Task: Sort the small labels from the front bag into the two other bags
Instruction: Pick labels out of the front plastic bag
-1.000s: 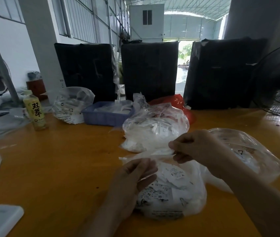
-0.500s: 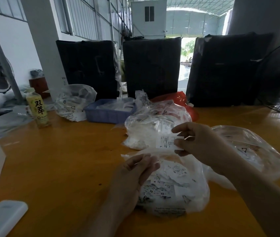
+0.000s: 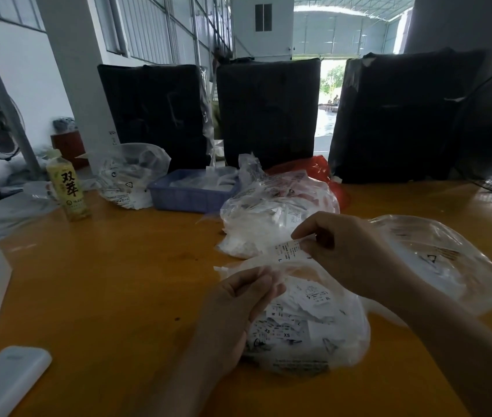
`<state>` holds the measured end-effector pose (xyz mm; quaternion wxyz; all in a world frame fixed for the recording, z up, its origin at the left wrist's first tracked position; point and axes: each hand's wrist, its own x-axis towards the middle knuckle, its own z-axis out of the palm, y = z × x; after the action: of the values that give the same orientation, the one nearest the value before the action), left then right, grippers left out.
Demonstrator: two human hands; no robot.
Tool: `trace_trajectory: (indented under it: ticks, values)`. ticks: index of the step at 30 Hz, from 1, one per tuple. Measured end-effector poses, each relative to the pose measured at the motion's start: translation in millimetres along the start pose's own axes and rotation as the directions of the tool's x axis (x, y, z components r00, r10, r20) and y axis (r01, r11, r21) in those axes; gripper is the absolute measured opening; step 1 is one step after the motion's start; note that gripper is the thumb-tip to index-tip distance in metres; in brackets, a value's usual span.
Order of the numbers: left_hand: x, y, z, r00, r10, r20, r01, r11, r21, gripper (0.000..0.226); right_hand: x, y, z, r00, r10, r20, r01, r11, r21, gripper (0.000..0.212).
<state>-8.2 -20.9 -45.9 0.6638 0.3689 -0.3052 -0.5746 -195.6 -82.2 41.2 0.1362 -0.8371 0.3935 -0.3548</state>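
Your right hand (image 3: 344, 254) pinches one label (image 3: 288, 247), turned up so its size reads | your left hand (image 3: 238, 308) grips the front bag (image 3: 308, 323) mouth, keeping it open | back bag (image 3: 275, 212), right bag (image 3: 437, 260) await on surface (image 3: 118, 281).

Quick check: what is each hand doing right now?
Left hand: pinches the rim of the front bag.
Right hand: pinches a small label above that bag.
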Motion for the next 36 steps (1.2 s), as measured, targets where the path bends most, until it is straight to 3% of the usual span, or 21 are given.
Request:
trace_trajectory:
  ticks: [8,12,17,27,32,36]
  values:
    - [2,-3,-3,1.000,0.008,0.004,-0.008,1.000,0.016,0.042,0,0,4,0.997,-0.080,0.024,0.082,0.988,-0.129,0.020]
    - [1,-3,-4,1.000,0.007,0.006,-0.007,0.999,0.034,0.045,3,-2,-8,0.996,-0.044,-0.079,0.044,0.999,0.003,0.027]
    - [0,-3,-2,1.000,0.008,0.017,-0.009,0.998,0.058,0.047,-1,-7,-1,0.998,-0.063,0.020,0.064,0.997,-0.033,0.030]
    - [-3,-1,0,1.000,-0.001,0.019,0.000,0.996,0.085,0.044,-2,-6,3,0.989,-0.144,0.027,0.146,0.982,-0.119,0.020]
    - [-4,-1,4,1.000,0.007,-0.004,-0.007,0.993,0.116,0.024,0,-5,1,0.982,-0.158,0.105,0.177,0.964,-0.200,0.018]
    - [-7,1,6,1.000,0.019,0.007,-0.020,0.984,0.174,0.032,1,-3,1,0.981,-0.155,0.120,0.178,0.961,-0.212,0.017]
